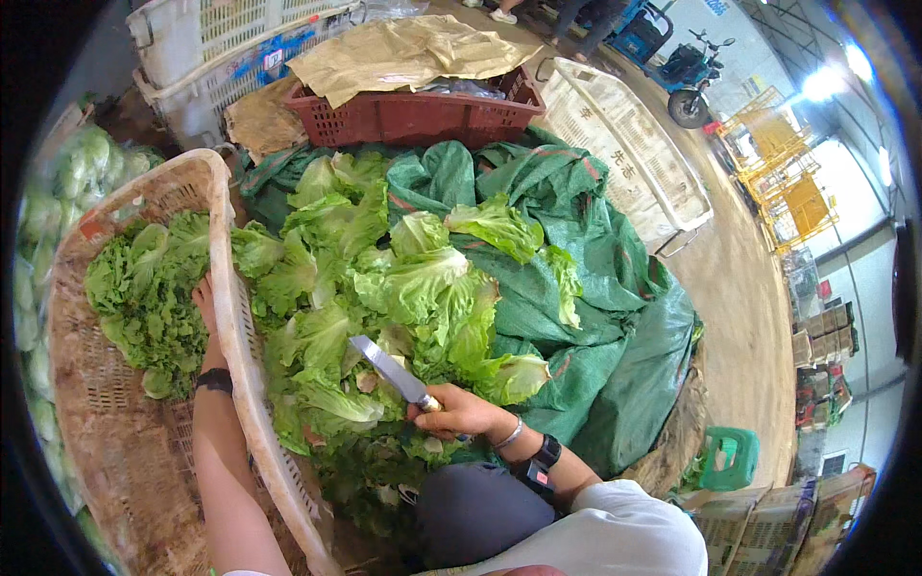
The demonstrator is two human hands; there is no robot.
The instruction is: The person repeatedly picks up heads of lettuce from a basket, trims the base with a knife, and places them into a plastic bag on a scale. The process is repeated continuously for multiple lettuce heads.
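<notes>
My right hand [461,414] is closed around the handle of a knife [389,369], whose broad blade points up and left over loose lettuce leaves [425,284]. My left hand [207,302] reaches into a large, dirty white plastic crate [223,288] at the left. It touches the right side of the leafy green lettuce [155,302] lying there; its fingers are partly hidden by leaves and the crate's rim, so its hold cannot be told. The loose leaves are heaped on a green woven sheet [598,302].
A dark red crate [418,119] topped with brown paper [410,54] stands beyond the leaves. Right of it lies a long white crate [619,144]. Bagged vegetables [79,165] line the far left. A green plastic stool [729,457] is at lower right, and a three-wheeled vehicle [684,72] stands farther off.
</notes>
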